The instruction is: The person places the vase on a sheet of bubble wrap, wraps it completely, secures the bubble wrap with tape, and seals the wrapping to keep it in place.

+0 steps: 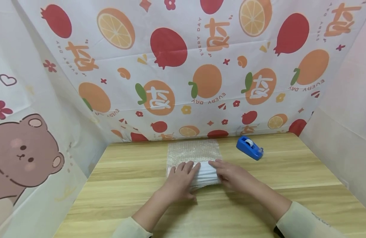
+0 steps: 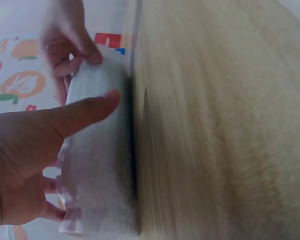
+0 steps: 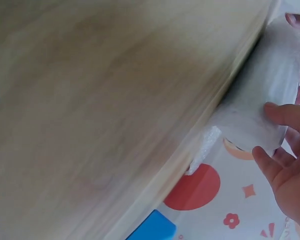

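Surface: pale wood-grain table (image 1: 126, 188).
Held item: white, ridged, oblong bundle (image 1: 205, 175), laid centrally, its near side covered by translucent film.
Sheet: clear bubble wrap (image 1: 192, 152), spread flat beyond the bundle on the far side.
Left hand (image 1: 178, 181): partly closed; left end gripped between thumb and spread fingers.
Right hand (image 1: 233, 175): partly closed; right end gripped likewise.
Far right: blue tape dispenser (image 1: 249, 148), well apart.

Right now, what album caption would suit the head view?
Left hand and right hand hold a white bundle, bubble wrap spread beyond it, tape dispenser to the right.
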Available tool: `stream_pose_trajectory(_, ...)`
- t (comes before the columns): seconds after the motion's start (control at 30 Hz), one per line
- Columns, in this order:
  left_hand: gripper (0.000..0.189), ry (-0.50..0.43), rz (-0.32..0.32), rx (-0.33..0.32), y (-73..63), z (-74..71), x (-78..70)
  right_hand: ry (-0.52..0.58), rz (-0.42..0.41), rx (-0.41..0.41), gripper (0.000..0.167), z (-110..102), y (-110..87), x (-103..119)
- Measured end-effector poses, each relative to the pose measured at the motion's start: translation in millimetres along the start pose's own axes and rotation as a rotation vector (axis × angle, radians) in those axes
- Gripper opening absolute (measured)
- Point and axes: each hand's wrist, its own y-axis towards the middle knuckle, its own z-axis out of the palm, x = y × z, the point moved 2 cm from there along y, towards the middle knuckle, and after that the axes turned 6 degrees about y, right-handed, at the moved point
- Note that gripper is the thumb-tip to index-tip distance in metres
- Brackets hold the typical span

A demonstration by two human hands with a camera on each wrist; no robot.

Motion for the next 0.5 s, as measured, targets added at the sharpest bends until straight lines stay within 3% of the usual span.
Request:
stream_pose_trajectory(0.17,0.096,0.028,0.005,-0.035,4.0,0.0,1.7,0.082,0.030,0.002,0.030,-2.0,3.7,-5.2)
stream_pose_trajectory(0.37,0.072,-0.123,0.003,-0.022,5.5,-6.1,12.4,0.123,0.045,0.027,0.027,-3.4,5.5,-6.9)
stream_pose_trajectory(0.5,0.070,-0.176,0.001,0.023,7.7,-5.5,18.9,0.050,0.057,0.064,0.020,-0.2,6.9,-4.3)
